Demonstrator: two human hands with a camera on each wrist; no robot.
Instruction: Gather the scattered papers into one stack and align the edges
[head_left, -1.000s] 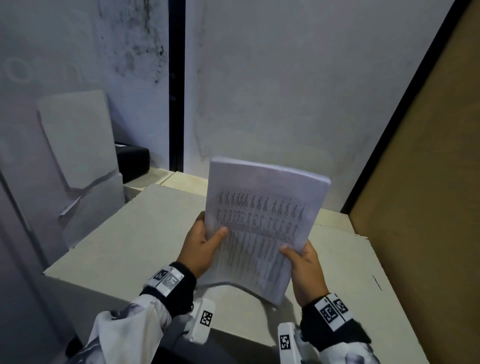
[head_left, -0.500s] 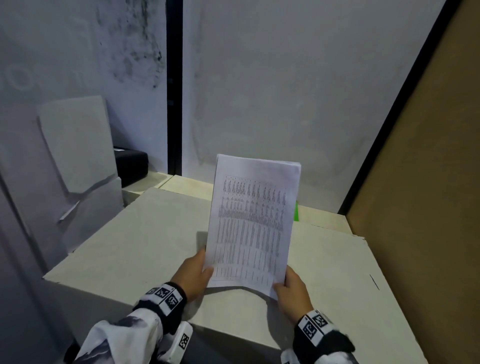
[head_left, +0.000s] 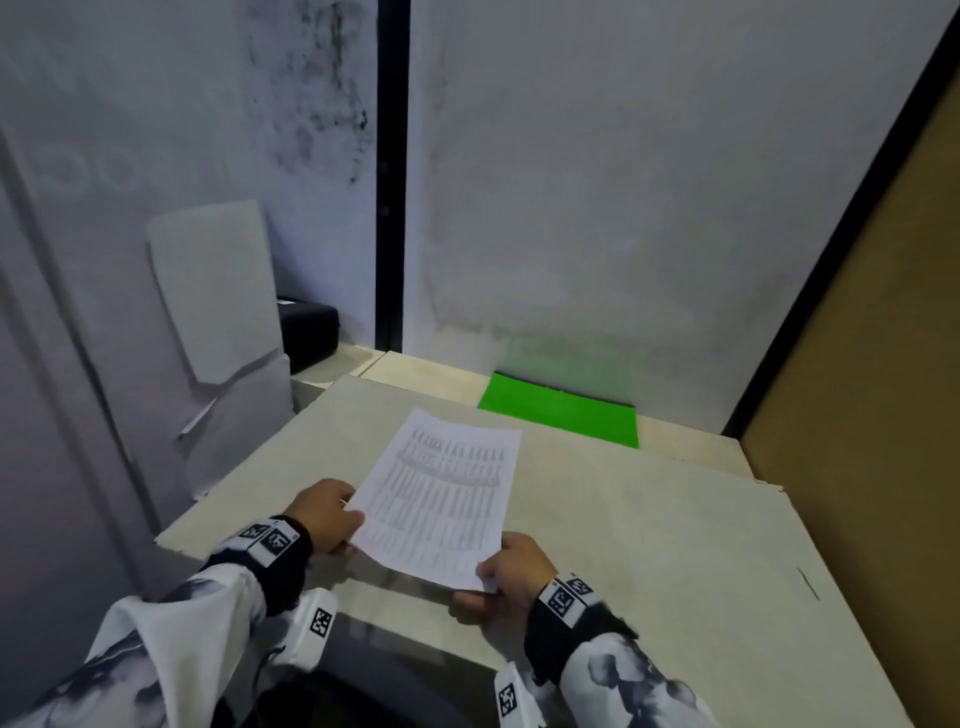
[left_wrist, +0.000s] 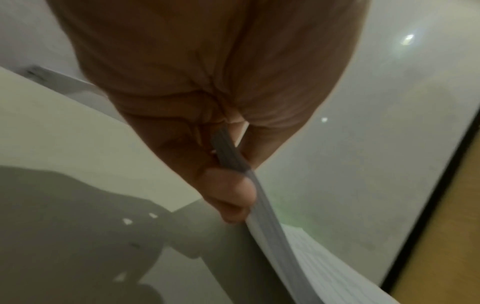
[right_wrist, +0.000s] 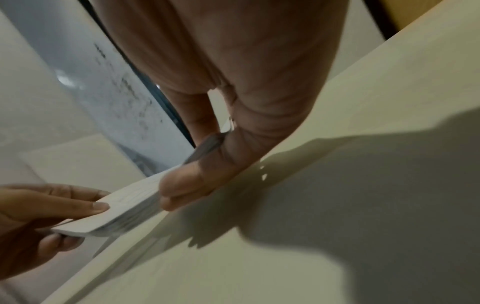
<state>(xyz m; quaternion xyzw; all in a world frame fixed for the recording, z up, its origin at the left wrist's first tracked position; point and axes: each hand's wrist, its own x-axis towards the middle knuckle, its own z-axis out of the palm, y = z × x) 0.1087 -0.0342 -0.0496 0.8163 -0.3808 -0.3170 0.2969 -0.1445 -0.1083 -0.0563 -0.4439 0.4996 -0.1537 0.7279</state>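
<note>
A stack of white printed papers (head_left: 444, 499) lies almost flat just above the pale table (head_left: 675, 545), near its front edge. My left hand (head_left: 324, 514) pinches the stack's left edge, thumb on top and fingers below. My right hand (head_left: 511, 571) pinches its near right corner the same way. In the left wrist view the paper stack (left_wrist: 262, 207) shows edge-on between thumb and fingers of my left hand (left_wrist: 231, 185). In the right wrist view the paper stack (right_wrist: 135, 203) runs from my right hand (right_wrist: 197, 174) to the left hand (right_wrist: 46, 211).
A green sheet (head_left: 561, 410) lies flat at the back of the table by the white wall. A black box (head_left: 309, 332) and leaning white boards (head_left: 218, 291) stand at the back left. A brown panel (head_left: 872, 415) borders the right side.
The stack was upright in both hands and has been lowered and tipped down nearly flat onto the table. Both hands keep their grip. The green sheet behind is now uncovered.
</note>
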